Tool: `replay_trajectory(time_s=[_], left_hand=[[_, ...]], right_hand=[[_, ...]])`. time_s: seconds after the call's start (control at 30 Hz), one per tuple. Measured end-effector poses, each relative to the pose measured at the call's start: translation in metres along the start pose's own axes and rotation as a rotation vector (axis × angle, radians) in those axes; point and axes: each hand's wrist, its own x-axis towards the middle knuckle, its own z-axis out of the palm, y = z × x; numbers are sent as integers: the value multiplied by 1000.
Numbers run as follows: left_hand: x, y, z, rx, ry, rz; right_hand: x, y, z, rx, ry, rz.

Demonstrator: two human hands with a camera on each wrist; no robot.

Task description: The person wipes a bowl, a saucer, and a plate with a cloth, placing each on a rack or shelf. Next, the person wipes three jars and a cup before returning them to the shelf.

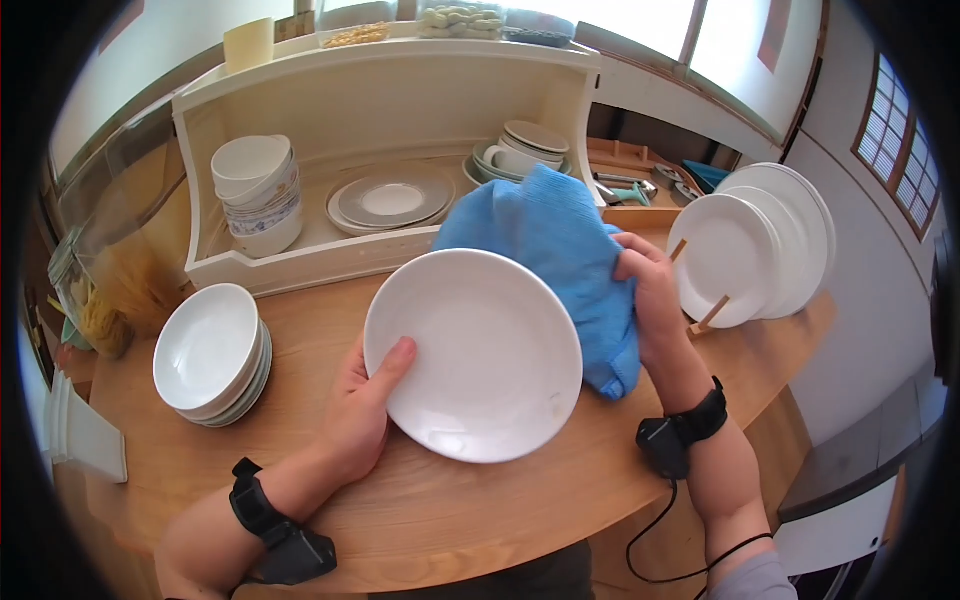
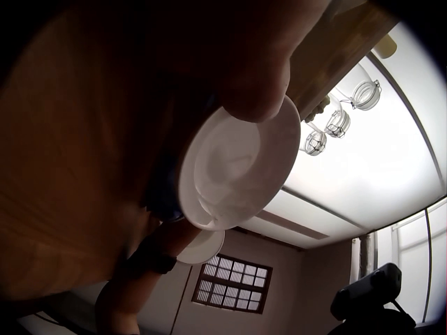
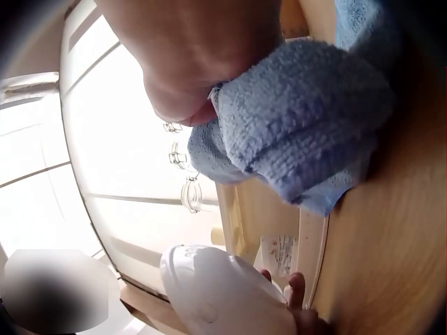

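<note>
Head view: the left hand (image 1: pixel 362 415) pinches a white plate (image 1: pixel 475 355) by its rim, thumb on the face, above the worktop (image 1: pixel 450 530) toward its front edge. The right hand (image 1: pixel 654 290) grips a blue cloth (image 1: pixel 555 240), partly hidden by the plate. Stacked bowls (image 1: pixel 205 350) stand near the worktop's left edge.

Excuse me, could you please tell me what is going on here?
A person's left hand holds a white plate over a wooden table, thumb on its face. The right hand holds a blue cloth just beyond the plate; whether they touch is unclear. A stack of bowls stands to the left, other plates stand in a wooden rack to the right, and more dishes sit on a white shelf behind.
</note>
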Motion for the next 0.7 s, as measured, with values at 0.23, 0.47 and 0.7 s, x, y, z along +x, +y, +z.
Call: replay_trajectory(time_s=[0.23,0.47,0.7], left_hand=[[1,9,1,-42,20,-163],[8,-13,0,97,23,-6],[-3,9,60,140,-247,73]], right_hand=[[-36,-5,43,661,-451,284],[-67,-12,62,228,-591,-270],[-71,-8,66,-128,-397,-734]])
